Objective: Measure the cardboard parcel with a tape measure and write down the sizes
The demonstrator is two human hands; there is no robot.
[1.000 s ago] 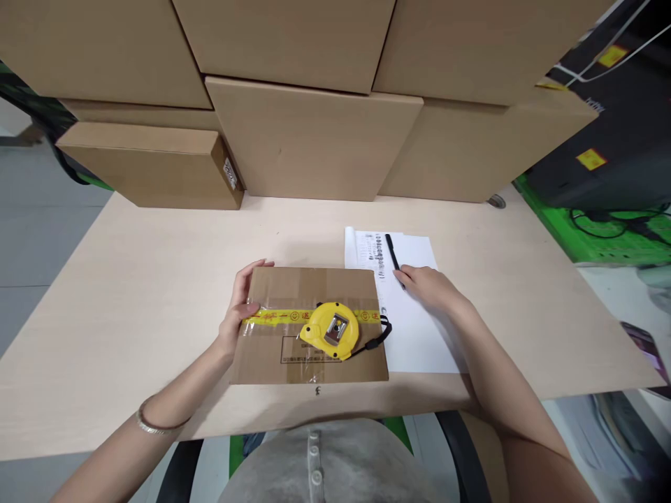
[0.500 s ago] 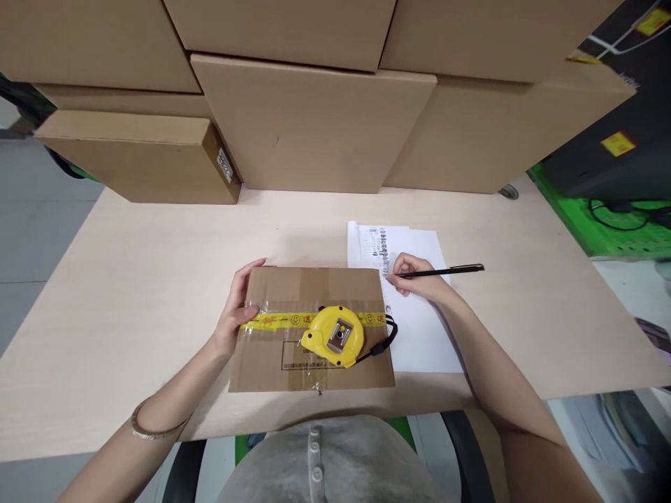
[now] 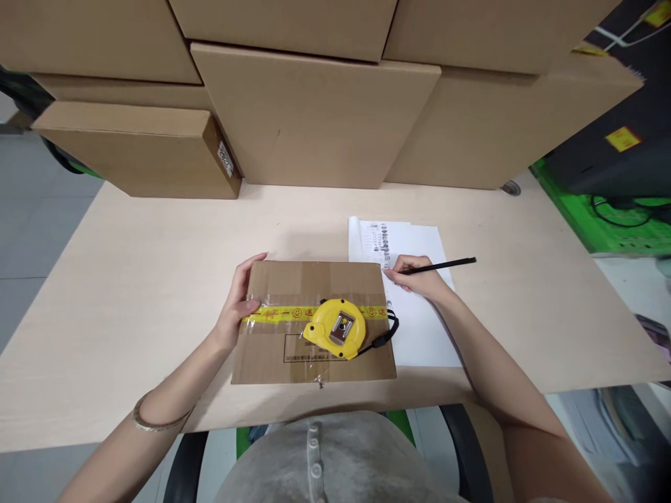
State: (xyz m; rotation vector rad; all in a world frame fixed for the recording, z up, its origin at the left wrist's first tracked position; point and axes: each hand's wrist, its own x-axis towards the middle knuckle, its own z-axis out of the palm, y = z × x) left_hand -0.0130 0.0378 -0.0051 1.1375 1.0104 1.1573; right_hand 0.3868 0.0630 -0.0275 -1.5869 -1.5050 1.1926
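A small cardboard box, bound with yellow printed tape, lies near the table's front edge. My left hand grips its left side, thumb on the top and fingers along the far side. On the box rests a yellow tape measure with a black wrist strap hanging over the right edge. To the right of the box, my right hand is closed round a black pen, its tip hidden by the fingers. Under that hand lie white paper sheets with handwritten lines; the box covers part of them.
Large cardboard boxes are stacked along the back of the table. A flatter box stands at the back left. At the right are a green crate with black cables and a dark case.
The pen's rear end has swung slightly left and up as my right hand shifts on the paper. My left hand keeps its hold on the box. The whole view has tilted slightly.
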